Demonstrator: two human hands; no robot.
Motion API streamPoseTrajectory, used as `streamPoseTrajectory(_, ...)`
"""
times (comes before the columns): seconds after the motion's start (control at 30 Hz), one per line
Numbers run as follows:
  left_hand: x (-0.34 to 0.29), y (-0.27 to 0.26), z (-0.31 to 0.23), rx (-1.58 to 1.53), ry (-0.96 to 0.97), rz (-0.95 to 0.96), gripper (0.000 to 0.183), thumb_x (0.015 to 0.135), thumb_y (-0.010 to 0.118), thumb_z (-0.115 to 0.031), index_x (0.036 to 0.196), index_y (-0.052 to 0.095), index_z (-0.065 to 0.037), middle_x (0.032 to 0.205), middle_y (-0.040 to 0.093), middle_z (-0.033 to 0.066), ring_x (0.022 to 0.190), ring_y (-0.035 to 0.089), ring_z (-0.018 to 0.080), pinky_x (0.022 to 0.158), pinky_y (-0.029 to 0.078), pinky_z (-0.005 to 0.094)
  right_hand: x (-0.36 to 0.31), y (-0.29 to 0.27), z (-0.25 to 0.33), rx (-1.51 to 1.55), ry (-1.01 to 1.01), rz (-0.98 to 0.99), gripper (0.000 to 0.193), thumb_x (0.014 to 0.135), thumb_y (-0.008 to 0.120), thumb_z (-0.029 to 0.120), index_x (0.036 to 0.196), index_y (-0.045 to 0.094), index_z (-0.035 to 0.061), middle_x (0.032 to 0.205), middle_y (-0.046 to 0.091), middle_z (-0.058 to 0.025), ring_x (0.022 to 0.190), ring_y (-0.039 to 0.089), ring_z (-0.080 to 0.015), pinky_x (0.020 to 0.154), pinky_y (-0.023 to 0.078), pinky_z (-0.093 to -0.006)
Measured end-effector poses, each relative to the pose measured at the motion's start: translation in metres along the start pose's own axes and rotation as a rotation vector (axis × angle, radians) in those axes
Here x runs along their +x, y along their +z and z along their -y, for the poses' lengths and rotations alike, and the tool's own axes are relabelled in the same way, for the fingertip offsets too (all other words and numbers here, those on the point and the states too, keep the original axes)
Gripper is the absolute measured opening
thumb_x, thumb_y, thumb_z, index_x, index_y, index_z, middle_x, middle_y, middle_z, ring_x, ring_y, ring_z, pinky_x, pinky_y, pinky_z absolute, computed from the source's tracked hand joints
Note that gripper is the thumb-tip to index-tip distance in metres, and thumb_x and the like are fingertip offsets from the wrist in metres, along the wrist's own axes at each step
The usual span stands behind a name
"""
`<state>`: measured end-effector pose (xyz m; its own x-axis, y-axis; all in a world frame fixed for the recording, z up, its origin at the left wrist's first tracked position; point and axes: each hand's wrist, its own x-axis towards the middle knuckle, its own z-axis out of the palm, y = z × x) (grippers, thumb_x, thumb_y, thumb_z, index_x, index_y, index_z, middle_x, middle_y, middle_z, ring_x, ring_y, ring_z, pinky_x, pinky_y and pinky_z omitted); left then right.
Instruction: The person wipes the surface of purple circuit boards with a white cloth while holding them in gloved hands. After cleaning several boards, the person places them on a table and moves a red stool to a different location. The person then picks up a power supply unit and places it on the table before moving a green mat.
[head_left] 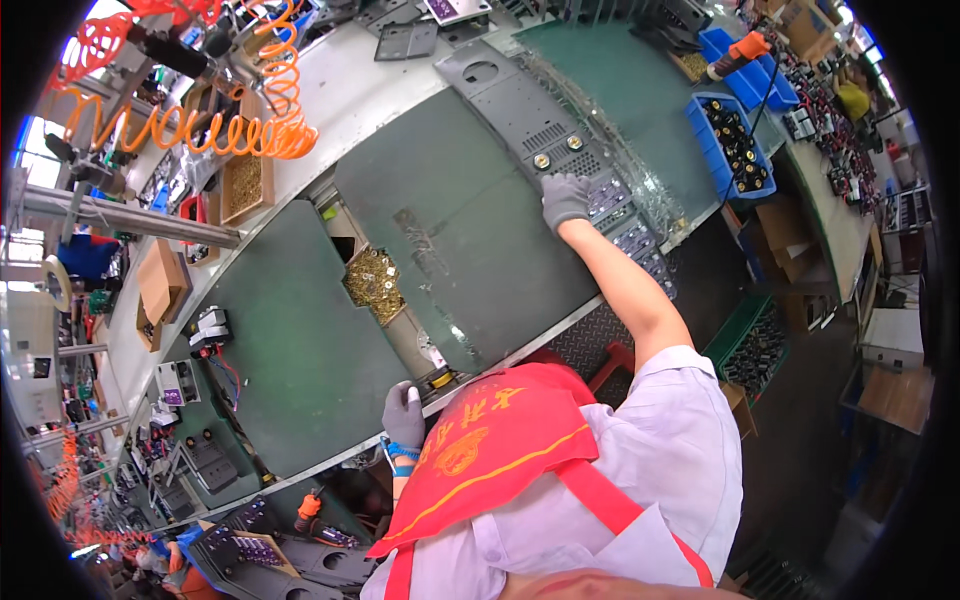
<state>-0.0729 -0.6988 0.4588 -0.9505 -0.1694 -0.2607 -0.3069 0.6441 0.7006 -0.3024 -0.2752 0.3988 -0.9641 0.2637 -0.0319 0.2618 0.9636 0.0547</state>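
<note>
My right hand (566, 200), in a grey glove, reaches across the bench onto a long dark grey panel (530, 125) with slots and rows of small holes. Its fingers are curled at the panel's edge; whatever is in them is hidden. Just beyond the fingers, two round brass-coloured fittings (542, 160) sit on the panel. Small metallic and purplish parts (608, 198) lie along its nearer end. Close to my body, my left hand (404, 415), also gloved and with a blue band at the wrist, rests by the bench edge with loose fingers, apparently holding nothing.
Between green mats (300, 330), a recess holds a heap of small brass-coloured parts (374, 285). A yellow-and-black roll (440, 379) lies near the front edge. Blue bins (768, 185) stand at right. Orange coiled hoses (285, 135) hang at upper left. A green crate (722, 345) sits below right.
</note>
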Motion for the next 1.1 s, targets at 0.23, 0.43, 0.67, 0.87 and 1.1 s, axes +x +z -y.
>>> streamPoseTrajectory(0.23,-0.004,0.000,-0.011,0.021,-0.001,-0.046,0.023,0.091,0.059,-0.022,0.104,0.065,-0.004,0.094,0.068,0.0157,0.088,0.067,0.0265,0.081,0.052,0.0349,-0.004,-0.104,-0.030,0.298,0.011,0.042,0.023,0.079,0.057,0.013,0.101,0.063,0.0135,0.098,0.068,-0.0104,0.097,0.065,-0.0294,0.085,0.044,-0.0469)
streamPoseTrajectory(0.43,0.021,-0.002,-0.100,0.274,0.475,-0.441,0.052,0.087,0.064,-0.026,0.130,0.046,-0.002,0.125,0.055,0.0202,0.116,0.054,0.0379,0.102,0.039,0.0447,-0.129,-0.244,-0.063,1.218,-0.223,0.518,0.021,0.070,0.061,0.014,0.086,0.056,0.0004,0.071,0.052,-0.0033,0.068,0.052,-0.0110,0.060,0.044,-0.0308)
streamPoseTrajectory(0.67,0.066,-0.085,-0.141,0.628,1.243,-0.811,0.040,0.084,0.062,-0.020,0.119,0.051,-0.006,0.121,0.059,0.0144,0.117,0.054,0.0358,0.105,0.036,0.0484,-0.114,-0.190,-0.032,1.416,-0.366,1.097,0.033,0.076,0.072,0.031,0.090,0.060,0.0030,0.081,0.057,0.0019,0.073,0.054,-0.0078,0.068,0.046,-0.0257)
streamPoseTrajectory(0.87,0.071,-0.119,-0.191,0.703,0.831,-0.509,0.020,0.080,0.072,-0.026,0.082,0.061,-0.010,0.076,0.062,0.0108,0.072,0.062,0.0317,0.065,0.048,0.0398,-0.119,-0.083,0.091,1.694,0.111,1.183,0.054,0.093,0.052,0.053,0.117,0.063,0.0060,0.102,0.068,-0.0051,0.086,0.064,-0.0131,0.078,0.052,-0.0320)
streamPoseTrajectory(1.1,0.083,-0.158,-0.088,0.704,0.586,-0.430,0.032,0.080,0.070,-0.034,0.070,0.055,-0.008,0.064,0.055,0.0143,0.060,0.056,0.0362,0.053,0.042,0.0436,-0.129,-0.078,0.125,0.885,-0.413,0.272,0.046,0.084,0.059,0.046,0.106,0.068,0.0068,0.103,0.067,-0.0162,0.100,0.061,-0.0366,0.089,0.046,-0.0422)
